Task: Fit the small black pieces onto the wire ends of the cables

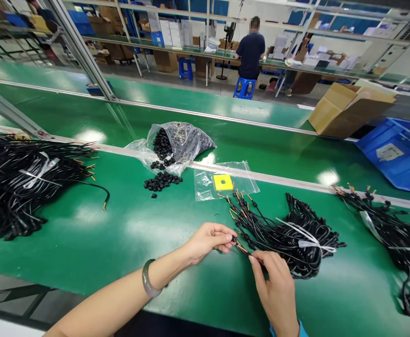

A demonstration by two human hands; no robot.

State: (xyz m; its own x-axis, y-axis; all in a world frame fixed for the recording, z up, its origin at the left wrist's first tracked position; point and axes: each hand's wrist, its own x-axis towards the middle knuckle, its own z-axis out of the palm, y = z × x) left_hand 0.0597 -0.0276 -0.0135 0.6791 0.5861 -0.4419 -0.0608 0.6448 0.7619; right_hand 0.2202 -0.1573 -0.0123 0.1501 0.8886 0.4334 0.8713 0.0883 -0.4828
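Note:
Between thumb and fingers, my left hand (210,242) pinches a small black cap (233,238) at the wire ends of a cable. My right hand (275,281) grips the same black cable (244,251) just behind its orange and yellow wires. Right beside both hands lies a tied bundle of black cables (306,241), with black pieces near several wire ends. Farther back, a clear bag (190,142) spills black caps, and a loose pile of them (161,181) rests on the green table (120,238).
A yellow pad (222,182) lies on a clear plastic bag. Large cable bundles are at the left (22,187) and right (408,238). A blue bin (397,154) and cardboard box (352,110) stand back right. A person (250,51) sits across the room.

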